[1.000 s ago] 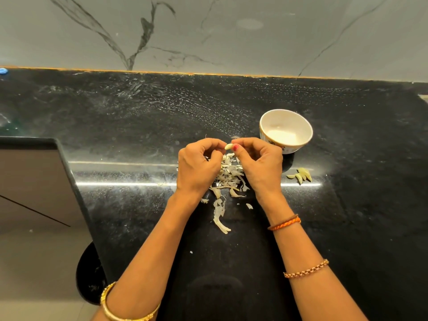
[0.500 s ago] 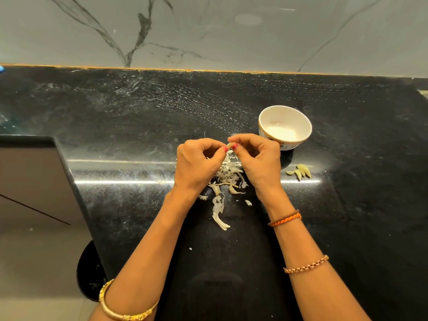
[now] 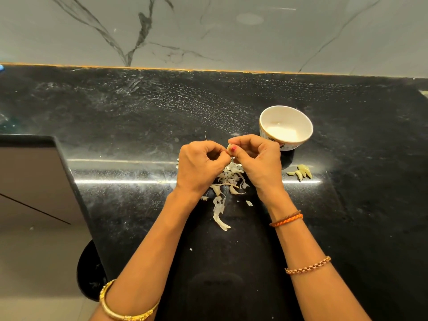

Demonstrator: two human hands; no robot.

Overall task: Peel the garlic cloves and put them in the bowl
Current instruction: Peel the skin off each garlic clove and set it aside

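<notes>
**On the black counter: garlic clove held between both hands beside the bowl**

On the black counter [image 3: 231,107], which meets a grey veined wall [image 3: 208,31] at its far edge, all positions below are given relative to the bowl [image 3: 301,140].

1. Counter: dark speckled stone. A bright strip of reflected light crosses it just nearer the viewer than the bowl.
2. Bowl: white, patterned outside, upright. Its inside shows a pale glare; whether it holds any cloves cannot be told.
3. Right hand [image 3: 259,161]: directly left of the bowl, knuckles close to its wall. Fingers are curled, thumb and forefinger pinching the garlic clove [image 3: 229,148].
4. Left hand [image 3: 199,165]: further left of the bowl, fingers curled, fingertips meeting the same clove from the other side.
5. Peel scraps [image 3: 229,179]: a loose pale heap left of and nearer than the bowl, lying under and between both hands, with one long strip trailing toward the viewer.
6. Peeled cloves [image 3: 301,172]: a small yellowish cluster on the counter just nearer than the bowl, apart from it.
7. Garlic clove: held above the counter, left of the bowl's rim.
</notes>
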